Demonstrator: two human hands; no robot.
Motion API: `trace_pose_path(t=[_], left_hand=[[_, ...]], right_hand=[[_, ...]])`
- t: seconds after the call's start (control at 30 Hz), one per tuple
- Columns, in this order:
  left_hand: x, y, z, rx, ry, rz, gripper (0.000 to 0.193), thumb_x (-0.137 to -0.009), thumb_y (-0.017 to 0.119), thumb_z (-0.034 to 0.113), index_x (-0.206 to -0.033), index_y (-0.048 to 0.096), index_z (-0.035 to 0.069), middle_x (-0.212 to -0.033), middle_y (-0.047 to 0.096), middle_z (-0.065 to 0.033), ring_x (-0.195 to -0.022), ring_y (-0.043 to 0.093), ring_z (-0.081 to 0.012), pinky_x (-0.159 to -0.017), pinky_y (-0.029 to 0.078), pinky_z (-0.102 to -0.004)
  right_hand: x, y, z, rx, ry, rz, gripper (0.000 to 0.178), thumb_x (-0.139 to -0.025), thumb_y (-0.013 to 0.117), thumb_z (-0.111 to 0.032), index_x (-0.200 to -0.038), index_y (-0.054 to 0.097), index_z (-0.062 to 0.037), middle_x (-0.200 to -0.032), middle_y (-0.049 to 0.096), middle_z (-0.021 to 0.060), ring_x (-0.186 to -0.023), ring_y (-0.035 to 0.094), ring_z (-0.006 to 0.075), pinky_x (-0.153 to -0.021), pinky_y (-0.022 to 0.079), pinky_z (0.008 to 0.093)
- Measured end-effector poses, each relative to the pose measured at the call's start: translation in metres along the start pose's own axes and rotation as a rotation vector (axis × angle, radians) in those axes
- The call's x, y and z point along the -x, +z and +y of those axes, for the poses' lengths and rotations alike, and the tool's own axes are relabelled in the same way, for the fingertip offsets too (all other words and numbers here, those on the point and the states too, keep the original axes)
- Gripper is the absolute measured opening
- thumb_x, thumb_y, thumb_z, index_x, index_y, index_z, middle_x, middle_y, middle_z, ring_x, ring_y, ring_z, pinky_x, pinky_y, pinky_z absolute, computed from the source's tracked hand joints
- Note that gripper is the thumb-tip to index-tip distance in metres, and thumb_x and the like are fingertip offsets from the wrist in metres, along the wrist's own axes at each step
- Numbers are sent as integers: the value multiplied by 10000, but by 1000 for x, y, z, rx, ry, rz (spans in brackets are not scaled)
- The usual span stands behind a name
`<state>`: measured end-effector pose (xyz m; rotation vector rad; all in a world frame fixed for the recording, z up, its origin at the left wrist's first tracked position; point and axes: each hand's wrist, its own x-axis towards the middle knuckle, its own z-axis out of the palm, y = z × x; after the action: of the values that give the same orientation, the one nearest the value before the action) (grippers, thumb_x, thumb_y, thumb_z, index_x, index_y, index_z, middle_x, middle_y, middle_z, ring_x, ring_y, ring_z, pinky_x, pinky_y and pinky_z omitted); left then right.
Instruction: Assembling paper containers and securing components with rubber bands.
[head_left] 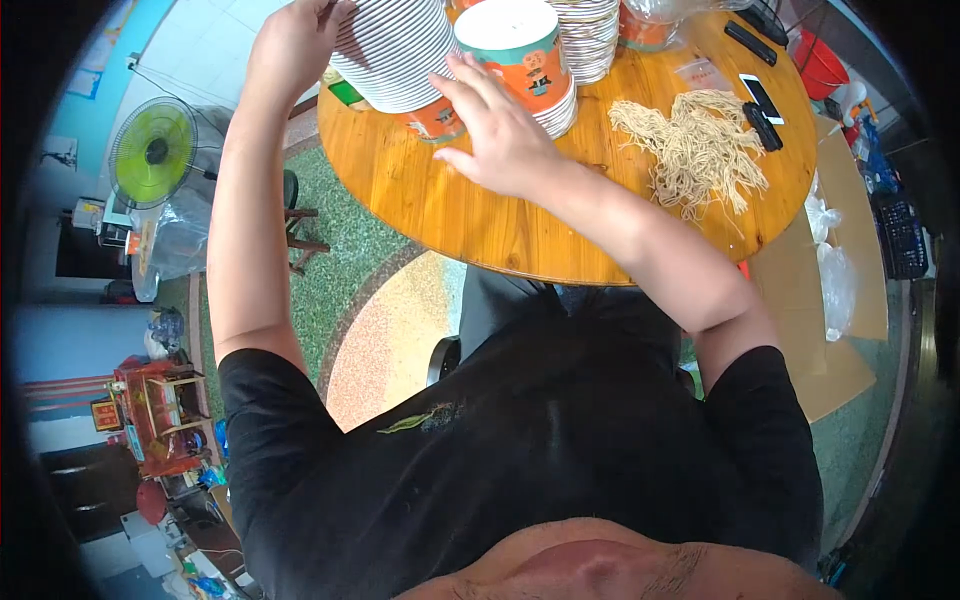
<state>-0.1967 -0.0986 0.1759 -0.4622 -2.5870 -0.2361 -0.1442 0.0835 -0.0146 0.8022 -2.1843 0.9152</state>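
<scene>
One head-worn fisheye view is aimed steeply downward, the round orange-brown wooden bench being framed close by, toward twelve o'clock.

The paper-tub stack was striped white and grey above orange, the string bundle cream, the table grained honey-brown, the fan lime green.

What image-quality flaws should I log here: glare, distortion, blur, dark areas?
Head view: black vignetting around the rim, strong fisheye stretch toward the edges; head view: the orange-and-green tub's white top looks nearly washed out; head view: the beige strings on the wooden table read clearly; head view: right hand shows no strong motion blur, left hand is cropped at the top.
</scene>
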Motion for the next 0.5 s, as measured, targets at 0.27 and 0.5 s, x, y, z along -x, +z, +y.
trace_pose_path(t=[0.27, 0.5], left_hand=[[-9, -23, -19, 270, -63, -37, 156, -919, 755, 118, -909, 720, -34, -733, 725, -77, -666, 670, -146, -642, 554, -328], [-28, -28, -65, 73, -47, 501, 353, -958, 742, 334, -1187, 750, 64, -1142, 766, -113, -1062, 715, -246, -950, 514, -380]], right_hand=[[-43, 31, -11, -4, 222, -240, 1029, -882, 799, -400, -1623, 182, -38, -1702, 75, 244, -1557, 225, 382, -1275, 272, 465], [-23, 32, 7, -136, 178, -95, 922, -858, 814, -375, -1555, 342, 2, -1638, 307, 235, -1523, 315, 361, -1244, 324, 451]])
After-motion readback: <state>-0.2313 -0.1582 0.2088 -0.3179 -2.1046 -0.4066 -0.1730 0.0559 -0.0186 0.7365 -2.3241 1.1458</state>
